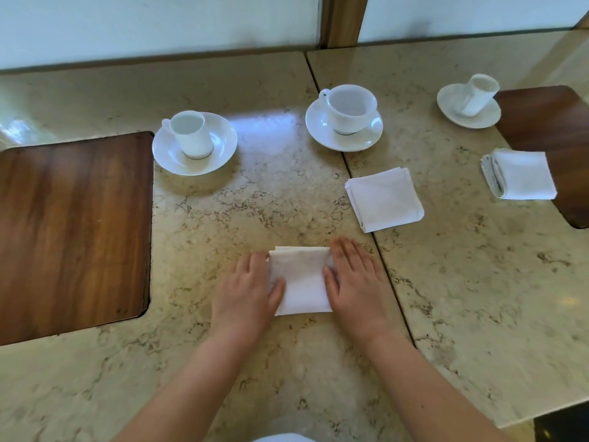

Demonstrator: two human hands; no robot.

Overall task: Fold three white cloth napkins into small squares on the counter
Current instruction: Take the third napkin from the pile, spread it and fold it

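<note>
I press my left hand (247, 290) and right hand (353, 282), fingers straight and flat, on the sides of the white folded cloth napkin (301, 279) lying on the beige marble counter (223, 218), probably to set its creases

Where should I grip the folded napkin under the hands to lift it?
Pinch the near edge of the folded napkin from the person's side. That edge is bare, while the left hand and right hand rest flat on its two sides.
</note>
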